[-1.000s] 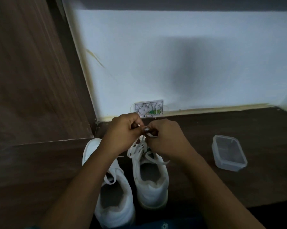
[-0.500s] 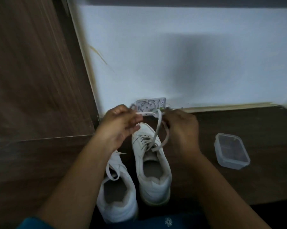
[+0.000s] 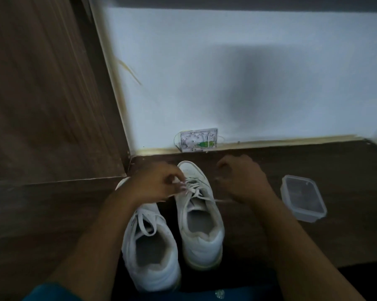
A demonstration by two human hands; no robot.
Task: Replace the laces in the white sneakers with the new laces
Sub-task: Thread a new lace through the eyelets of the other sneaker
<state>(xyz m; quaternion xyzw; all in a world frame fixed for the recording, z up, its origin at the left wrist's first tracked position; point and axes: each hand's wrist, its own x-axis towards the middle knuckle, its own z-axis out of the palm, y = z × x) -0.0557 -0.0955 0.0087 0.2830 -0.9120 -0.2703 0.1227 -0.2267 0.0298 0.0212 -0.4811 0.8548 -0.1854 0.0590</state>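
Fingers (image 3: pixel 180 185) of my left hand (image 3: pixel 155 185) pinch the lace (image 3: pixel 194 190) at the front eyelets of the right-side sneaker (image 3: pixel 201 231), which stands just beside the other sneaker (image 3: pixel 150 250). My right hand (image 3: pixel 241 181) is curled near a loose strand, and I cannot tell whether it holds it. I judge I'm mid-lacing; next comes drawing the strand through the eyelet.

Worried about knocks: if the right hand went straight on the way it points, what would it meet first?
The right hand would likely meet the small white rectangular wall box; dark wooden floor between looks free, depth unclear.
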